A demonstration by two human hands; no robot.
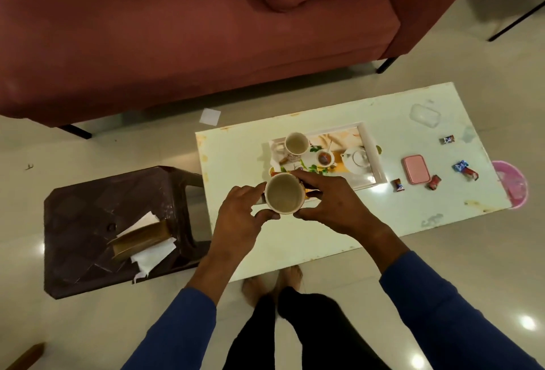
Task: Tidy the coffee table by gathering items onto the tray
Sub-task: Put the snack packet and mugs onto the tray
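Note:
A white-framed tray (372, 153) with a printed tea picture lies on the pale coffee table (324, 231). One empty cream mug (296, 143) stands upright at the tray's far left corner. A second cream mug (285, 193) is held over the tray's near left corner between both hands. My left hand (241, 216) grips its left side and my right hand (330, 204) its right side. To the right of the tray lie a pink flat box (416, 169), several wrapped candies (398, 185) and a clear plastic lid (425, 115).
A dark brown stool (88, 222) with a paper bag and tissues stands left of the table. A maroon sofa (177, 30) fills the far side. A pink bin (514, 184) sits by the table's right end. A white paper scrap (210, 116) lies on the floor.

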